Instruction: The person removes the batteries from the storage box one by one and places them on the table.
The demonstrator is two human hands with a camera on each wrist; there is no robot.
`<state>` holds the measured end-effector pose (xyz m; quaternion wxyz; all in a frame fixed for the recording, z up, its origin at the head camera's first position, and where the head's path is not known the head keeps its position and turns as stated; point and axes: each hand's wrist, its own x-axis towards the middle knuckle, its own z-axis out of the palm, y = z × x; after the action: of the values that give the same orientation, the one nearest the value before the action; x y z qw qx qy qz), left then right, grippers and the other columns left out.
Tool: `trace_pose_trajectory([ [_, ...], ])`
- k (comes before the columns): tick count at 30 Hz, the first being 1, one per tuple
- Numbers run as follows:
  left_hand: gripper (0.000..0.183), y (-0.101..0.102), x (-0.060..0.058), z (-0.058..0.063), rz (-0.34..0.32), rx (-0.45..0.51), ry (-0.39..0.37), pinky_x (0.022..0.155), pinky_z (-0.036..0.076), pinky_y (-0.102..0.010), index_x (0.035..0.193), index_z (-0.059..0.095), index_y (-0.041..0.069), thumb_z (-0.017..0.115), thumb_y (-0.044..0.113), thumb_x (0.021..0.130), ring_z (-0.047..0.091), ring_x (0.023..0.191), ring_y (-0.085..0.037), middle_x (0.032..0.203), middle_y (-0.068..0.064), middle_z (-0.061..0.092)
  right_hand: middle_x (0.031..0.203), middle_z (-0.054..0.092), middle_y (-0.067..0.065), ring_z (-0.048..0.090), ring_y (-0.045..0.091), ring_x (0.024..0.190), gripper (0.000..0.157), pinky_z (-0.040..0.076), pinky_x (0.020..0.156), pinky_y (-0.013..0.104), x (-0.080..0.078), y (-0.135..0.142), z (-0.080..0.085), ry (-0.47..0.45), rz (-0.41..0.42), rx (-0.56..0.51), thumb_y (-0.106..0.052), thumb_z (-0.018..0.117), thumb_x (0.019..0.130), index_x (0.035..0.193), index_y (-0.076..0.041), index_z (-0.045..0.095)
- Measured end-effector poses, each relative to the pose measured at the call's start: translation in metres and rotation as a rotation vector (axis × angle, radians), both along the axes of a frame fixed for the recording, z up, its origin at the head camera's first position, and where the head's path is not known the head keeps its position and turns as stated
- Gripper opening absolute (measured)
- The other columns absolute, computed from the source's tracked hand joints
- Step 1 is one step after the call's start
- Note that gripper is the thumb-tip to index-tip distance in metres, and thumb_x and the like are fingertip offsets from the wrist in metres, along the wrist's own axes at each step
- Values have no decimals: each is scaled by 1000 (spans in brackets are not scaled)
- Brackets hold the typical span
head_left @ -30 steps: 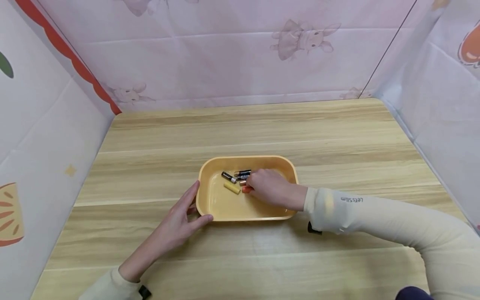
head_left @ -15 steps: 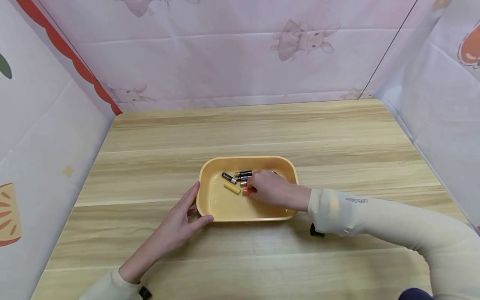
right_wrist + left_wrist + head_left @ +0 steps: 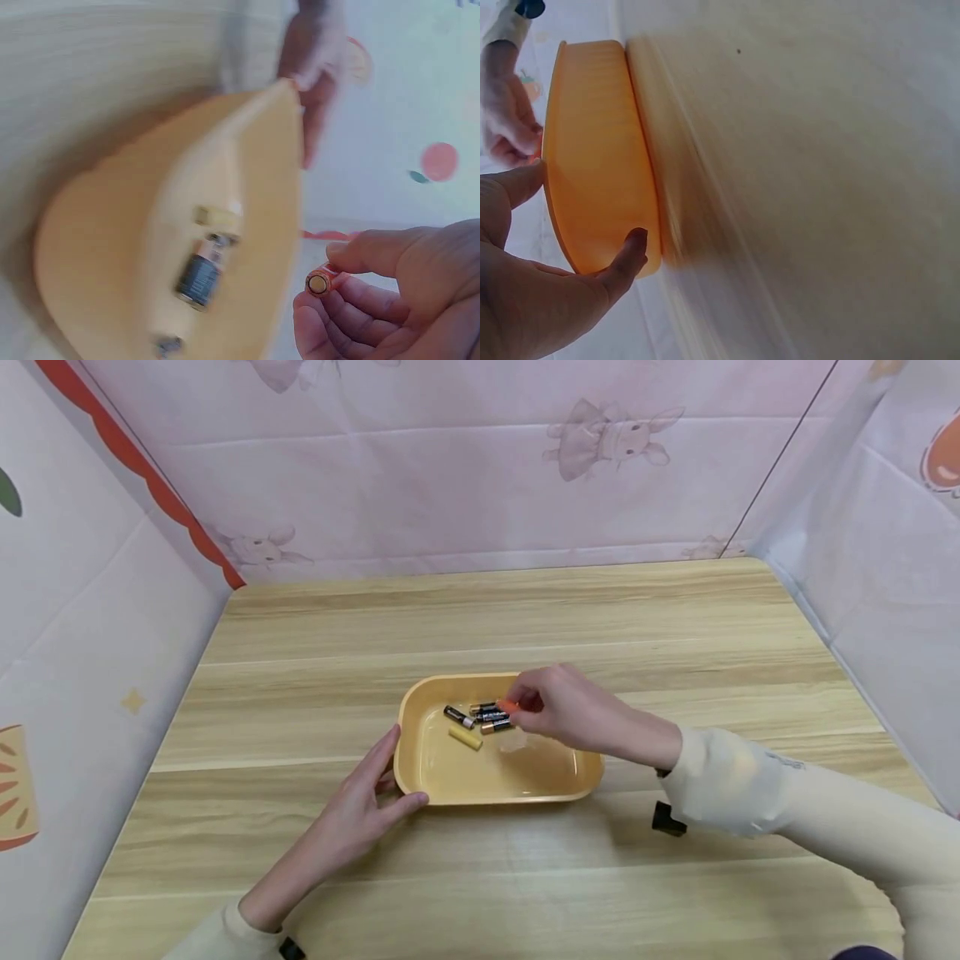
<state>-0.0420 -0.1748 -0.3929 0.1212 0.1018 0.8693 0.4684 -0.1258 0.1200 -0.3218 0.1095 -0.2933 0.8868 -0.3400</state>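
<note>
My right hand [image 3: 573, 706] pinches an orange battery [image 3: 319, 282] between thumb and fingers, above the far right part of a yellow plastic tray [image 3: 487, 797]. Its round end faces out in the right wrist view. My left hand [image 3: 360, 802] grips the tray's left end, thumb at the near rim and fingers against the outer wall. Inside lie a yellow battery [image 3: 466, 738], a black battery [image 3: 458, 717] and several more dark batteries [image 3: 495, 726] grouped near the middle, partly hidden by the right hand.
The tray stands on a wood-grain table [image 3: 480, 877]. A printed pink sheet [image 3: 450, 485] hangs behind the table's far edge, with pale sheets along both sides. A small black device [image 3: 669, 820] sits under the right sleeve.
My right hand has lifted the orange battery from the tray floor and moved up and to the right. My left hand stays at the tray's end.
</note>
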Motion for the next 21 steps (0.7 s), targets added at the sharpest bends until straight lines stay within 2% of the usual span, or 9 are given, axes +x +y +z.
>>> trace_pose_trajectory([
  [3, 93, 0, 0, 0, -2, -2, 14, 105, 52, -40, 164, 19, 1, 79, 11, 93, 62, 125, -34, 165, -24, 27, 81, 71, 1, 62, 13, 65, 6, 55, 55, 24, -2, 11, 16, -22, -56, -44, -4, 74, 93, 98, -2, 76],
  [6, 93, 0, 1, 0, -3, 1, 20, 105, 52, -40, 164, 19, 2, 79, 12, 93, 62, 125, -34, 164, -24, 27, 85, 73, 4, 66, 16, 71, 8, 59, 61, 24, -5, 24, 31, 8, -124, -65, -3, 76, 92, 100, -2, 76],
  [10, 93, 0, 1, -1, -6, 11, 25, 104, 53, -39, 164, 19, 1, 79, 13, 93, 61, 126, -34, 164, -25, 28, 92, 74, 7, 67, 18, 80, 11, 57, 66, 19, -8, 44, 48, 45, -222, -91, -9, 76, 94, 103, -2, 77],
  [12, 94, 0, 1, -2, -8, 12, 32, 104, 52, -40, 164, 19, 1, 79, 13, 93, 61, 126, -34, 164, -25, 29, 96, 74, 9, 66, 19, 82, 16, 56, 66, 17, -8, 55, 54, 34, -266, -110, -12, 75, 96, 108, -1, 76],
  [17, 94, 1, 1, -1, -16, 9, 40, 105, 52, -40, 164, 19, 2, 79, 13, 93, 60, 127, -34, 164, -24, 29, 99, 72, 10, 67, 17, 81, 24, 56, 66, 19, -10, 81, 60, -63, -382, -153, -15, 72, 99, 117, 1, 71],
  [21, 94, 1, 2, 0, -16, 8, 29, 105, 52, -40, 164, 18, 2, 79, 13, 93, 60, 127, -34, 165, -24, 27, 94, 70, 10, 67, 17, 78, 23, 58, 69, 22, -13, 96, 56, -119, -432, -198, -12, 68, 100, 118, 3, 67],
])
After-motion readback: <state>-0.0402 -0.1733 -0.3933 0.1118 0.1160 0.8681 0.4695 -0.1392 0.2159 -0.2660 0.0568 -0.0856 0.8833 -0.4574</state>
